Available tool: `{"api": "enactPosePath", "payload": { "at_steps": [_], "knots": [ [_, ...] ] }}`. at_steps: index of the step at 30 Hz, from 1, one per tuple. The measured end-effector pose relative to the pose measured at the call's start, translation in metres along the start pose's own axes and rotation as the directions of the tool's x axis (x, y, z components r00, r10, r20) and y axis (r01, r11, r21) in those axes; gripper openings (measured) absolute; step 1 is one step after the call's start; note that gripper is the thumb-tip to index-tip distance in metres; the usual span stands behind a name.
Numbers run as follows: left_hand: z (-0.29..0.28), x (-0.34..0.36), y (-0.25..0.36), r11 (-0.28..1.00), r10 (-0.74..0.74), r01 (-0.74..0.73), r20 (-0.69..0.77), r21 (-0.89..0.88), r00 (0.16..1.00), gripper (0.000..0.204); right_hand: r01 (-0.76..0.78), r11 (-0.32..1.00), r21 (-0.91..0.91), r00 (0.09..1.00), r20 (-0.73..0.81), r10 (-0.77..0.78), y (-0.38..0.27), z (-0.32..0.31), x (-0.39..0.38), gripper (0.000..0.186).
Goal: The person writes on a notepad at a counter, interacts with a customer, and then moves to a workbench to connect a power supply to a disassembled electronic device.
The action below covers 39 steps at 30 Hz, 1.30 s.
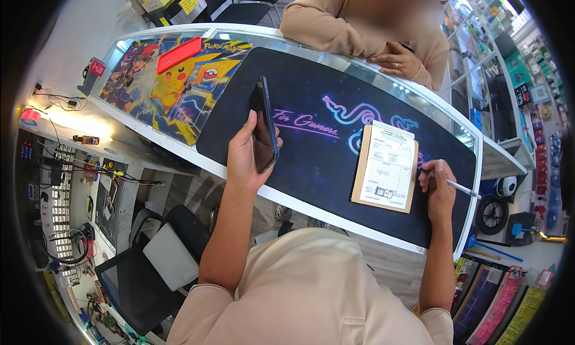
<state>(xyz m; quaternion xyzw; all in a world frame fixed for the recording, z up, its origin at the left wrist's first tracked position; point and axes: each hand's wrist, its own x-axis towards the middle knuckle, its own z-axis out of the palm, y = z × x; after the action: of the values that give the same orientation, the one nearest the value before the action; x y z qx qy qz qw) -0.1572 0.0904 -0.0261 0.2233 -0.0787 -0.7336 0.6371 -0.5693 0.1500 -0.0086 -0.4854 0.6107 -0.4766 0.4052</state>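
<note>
White form pad (pixel 386 165), long axis roughly 12–6 o'clock, lies toward 10 o'clock from the nearer right hand (pixel 441 186), pinching a pen (pixel 464 188); left hand (pixel 242 159) grips a phone (pixel 264 132).

Dark tilted phone (pixel 265 129), pen (pixel 464 188) beside notepad (pixel 386 168)

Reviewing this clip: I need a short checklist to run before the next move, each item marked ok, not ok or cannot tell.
1. Phone gripped in the left hand: ok.
2. Pen gripped in the right hand: ok.
3. Form pad lying on the dark mat: ok.
4. Left hand free to steady the pad: not ok, it holds the phone.
5. Pen tip touching the paper: cannot tell.
</note>
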Motion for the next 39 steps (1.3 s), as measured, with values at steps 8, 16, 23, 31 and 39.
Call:
{"api": "enactPosePath", "payload": {
  "at_steps": [8,16,23,31,39],
  "knots": [
    [0.007,0.005,0.002,1.0,0.011,-0.01,-0.022,0.014,1.0,0.028,0.023,1.0,-0.008,1.0,-0.003,-0.023,0.001,0.003,0.005,0.049],
    [0.011,0.003,0.002,0.998,0.031,-0.029,-0.059,0.047,0.998,0.028,0.019,1.0,-0.01,1.0,-0.004,-0.019,0.001,0.003,0.005,0.049],
    [0.009,0.002,0.003,0.999,0.028,-0.025,-0.076,0.035,0.997,0.023,0.019,1.0,-0.011,1.0,-0.006,-0.019,0.0,0.004,0.004,0.049],
    [0.005,0.004,0.003,0.999,0.027,-0.024,-0.07,0.04,0.997,0.02,0.009,1.0,-0.014,1.0,-0.01,-0.009,0.0,0.004,0.004,0.048],
    [0.004,0.004,0.003,0.999,0.029,-0.026,-0.072,0.035,0.997,0.02,0.017,1.0,-0.02,1.0,-0.013,-0.017,0.001,0.004,0.005,0.049]
  ]
}}
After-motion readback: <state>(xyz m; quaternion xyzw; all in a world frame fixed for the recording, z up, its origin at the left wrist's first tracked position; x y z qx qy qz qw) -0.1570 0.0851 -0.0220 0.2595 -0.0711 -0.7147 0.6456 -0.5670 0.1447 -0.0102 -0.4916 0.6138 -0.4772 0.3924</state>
